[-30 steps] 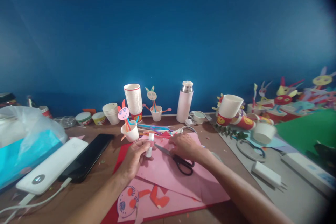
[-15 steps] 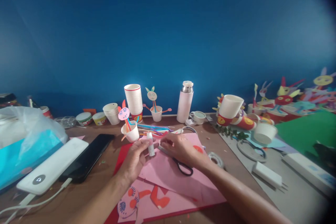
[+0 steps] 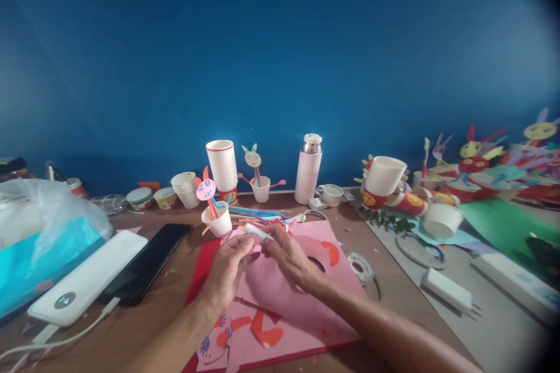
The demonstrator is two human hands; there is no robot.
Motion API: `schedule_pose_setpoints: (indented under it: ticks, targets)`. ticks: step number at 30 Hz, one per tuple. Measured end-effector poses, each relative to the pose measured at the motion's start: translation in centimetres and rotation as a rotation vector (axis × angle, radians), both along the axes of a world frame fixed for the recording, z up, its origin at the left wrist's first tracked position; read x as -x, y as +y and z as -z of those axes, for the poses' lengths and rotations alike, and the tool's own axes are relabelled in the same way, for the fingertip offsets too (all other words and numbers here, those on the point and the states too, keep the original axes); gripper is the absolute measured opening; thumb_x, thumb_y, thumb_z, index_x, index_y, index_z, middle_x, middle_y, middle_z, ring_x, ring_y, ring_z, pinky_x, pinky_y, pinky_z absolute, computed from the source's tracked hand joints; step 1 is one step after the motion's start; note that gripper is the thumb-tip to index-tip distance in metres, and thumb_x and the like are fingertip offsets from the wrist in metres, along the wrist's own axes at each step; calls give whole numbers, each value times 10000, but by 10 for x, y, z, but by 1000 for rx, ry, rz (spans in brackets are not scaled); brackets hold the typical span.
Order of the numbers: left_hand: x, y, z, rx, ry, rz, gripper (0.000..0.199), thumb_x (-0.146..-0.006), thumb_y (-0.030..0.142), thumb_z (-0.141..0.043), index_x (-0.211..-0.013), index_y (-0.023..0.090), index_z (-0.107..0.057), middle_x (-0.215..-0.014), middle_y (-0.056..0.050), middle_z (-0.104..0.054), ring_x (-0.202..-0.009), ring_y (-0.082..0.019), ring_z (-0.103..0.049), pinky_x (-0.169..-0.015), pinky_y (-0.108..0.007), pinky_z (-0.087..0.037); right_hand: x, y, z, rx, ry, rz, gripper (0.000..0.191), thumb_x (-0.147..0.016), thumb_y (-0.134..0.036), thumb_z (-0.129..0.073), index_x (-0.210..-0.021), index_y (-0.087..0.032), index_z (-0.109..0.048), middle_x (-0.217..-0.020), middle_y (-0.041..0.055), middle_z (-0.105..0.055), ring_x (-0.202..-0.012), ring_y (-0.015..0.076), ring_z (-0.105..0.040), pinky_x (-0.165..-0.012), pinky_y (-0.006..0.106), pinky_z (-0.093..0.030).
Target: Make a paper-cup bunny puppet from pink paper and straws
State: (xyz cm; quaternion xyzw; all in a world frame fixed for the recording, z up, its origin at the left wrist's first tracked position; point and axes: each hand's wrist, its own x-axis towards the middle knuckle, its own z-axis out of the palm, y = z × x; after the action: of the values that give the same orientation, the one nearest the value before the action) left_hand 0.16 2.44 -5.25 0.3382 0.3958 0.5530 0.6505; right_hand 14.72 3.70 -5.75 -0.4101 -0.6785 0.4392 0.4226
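Over the pink paper (image 3: 280,280), my two hands meet. My right hand (image 3: 286,250) is closed around a white glue stick (image 3: 257,231), which tilts with its far end to the left. My left hand (image 3: 234,256) is closed at the fingertips on a small pink piece of paper (image 3: 252,246), just below the glue stick. Beside my right wrist, part of a black scissors handle (image 3: 317,263) shows; the hand hides the rest. Orange paper cutouts (image 3: 266,329) and a pink paper face (image 3: 214,341) lie nearer to me.
Behind the hands stand a cup with a paper figure (image 3: 217,220), stacked paper cups (image 3: 221,166) and a pink thermos (image 3: 308,172). Left lie a phone (image 3: 146,262) and a power bank (image 3: 87,280). A tape roll (image 3: 361,268) and a white charger (image 3: 448,291) lie right.
The glue stick has gone from upright in my left hand to tilted in my right hand. My left fingers now pinch a small pink piece of paper.
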Motion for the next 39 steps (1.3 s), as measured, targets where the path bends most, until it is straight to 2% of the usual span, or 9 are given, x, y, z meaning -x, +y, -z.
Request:
schedule_pose_setpoints:
  ticks: [5,10,16,20,27,29,32,35,39]
  targets:
    - [6,5,-1,36,111,-96,145,-663,297,-663,-776,206,-666,-872,-40,-668,-777,-169,-609,-705,-257,-459,-6,5,-1,64,143,8,209,-879,-313,-376,-988,-179,-493,-759,-9,-512,-682,102,-495,-648,229,-411]
    - [2,0,-5,-69,59,54,103,-675,277,-654,-689,174,-654,-731,-27,-631,-739,-159,-579,-713,-265,-452,7,3,10,67,184,-99,250,-828,-285,-473,-1052,-176,-500,-796,10,-564,-692,116,-535,-622,241,-428]
    - [3,2,-2,-73,53,-22,123,-694,293,-632,-768,199,-659,-755,-22,-628,-697,-146,-559,-637,-236,-428,9,5,22,59,122,47,218,-744,-301,-591,-884,-164,-494,-611,-38,-524,-540,98,-494,-476,196,-348]
    - [4,3,0,-101,50,-47,68,-692,270,-638,-732,224,-669,-753,-4,-616,-728,-139,-554,-682,-228,-432,6,6,18,91,134,-10,222,-796,-374,-521,-808,-153,-512,-641,-6,-566,-572,110,-537,-521,214,-396]
    - [2,1,1,-117,20,-16,88,-694,275,-637,-743,214,-678,-770,-6,-632,-720,-141,-564,-709,-251,-433,5,-1,9,213,156,-116,524,-862,-549,-276,-611,-147,-498,-527,-2,-487,-474,90,-450,-480,221,-362]
    - [2,1,0,-113,-8,-15,100,-694,269,-641,-756,201,-678,-756,-2,-627,-701,-128,-559,-703,-247,-432,3,0,10,162,129,-114,492,-862,-539,-298,-650,-149,-509,-558,-2,-502,-513,96,-468,-518,225,-377]
    - [1,0,-2,-109,-23,-50,109,-685,249,-654,-758,172,-677,-763,-4,-624,-733,-121,-558,-714,-229,-424,3,1,13,39,61,-59,344,-795,-502,-491,-770,-159,-512,-633,-17,-517,-572,100,-479,-547,220,-379]
    - [0,-1,-3,-134,-41,-30,94,-689,238,-650,-726,153,-663,-754,-15,-619,-749,-133,-556,-734,-248,-421,4,-1,13,25,12,-19,322,-779,-480,-522,-750,-160,-502,-634,-18,-511,-568,101,-479,-528,215,-366]
    - [-1,-2,-3,-167,-65,27,103,-711,244,-624,-693,144,-641,-702,-16,-593,-701,-133,-547,-718,-270,-423,6,-5,7,199,172,-191,407,-832,-508,-404,-641,-156,-473,-571,-12,-480,-510,90,-453,-502,216,-353]
